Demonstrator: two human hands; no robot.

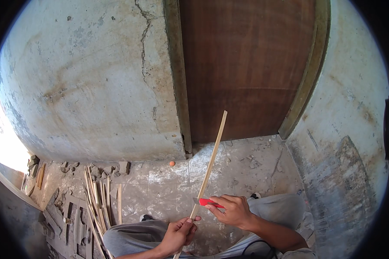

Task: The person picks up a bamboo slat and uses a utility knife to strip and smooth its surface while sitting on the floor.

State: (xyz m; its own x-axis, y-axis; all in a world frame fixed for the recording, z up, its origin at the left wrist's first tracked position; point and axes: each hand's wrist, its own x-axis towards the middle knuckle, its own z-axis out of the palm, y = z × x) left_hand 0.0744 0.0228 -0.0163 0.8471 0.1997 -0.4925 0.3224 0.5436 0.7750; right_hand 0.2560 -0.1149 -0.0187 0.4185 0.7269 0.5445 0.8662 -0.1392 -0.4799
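A long, thin, pale wooden strip (212, 162) slants up and away from me toward the door. My left hand (180, 233) grips it near its lower part, thumb on top. Just above that, my right hand (231, 210) is closed around a red utility knife (211, 203). Its short blade points left and lies against the strip, or very close to it. The strip's lower end runs down past my left hand to the picture's bottom edge.
Several similar wooden strips (100, 200) lean in a bundle on the left, beside broken grey pieces (73, 220). Rubble (124, 167) and a small orange ball-like thing (172, 163) lie along the cracked wall (95, 86). A brown door (246, 69) stands ahead.
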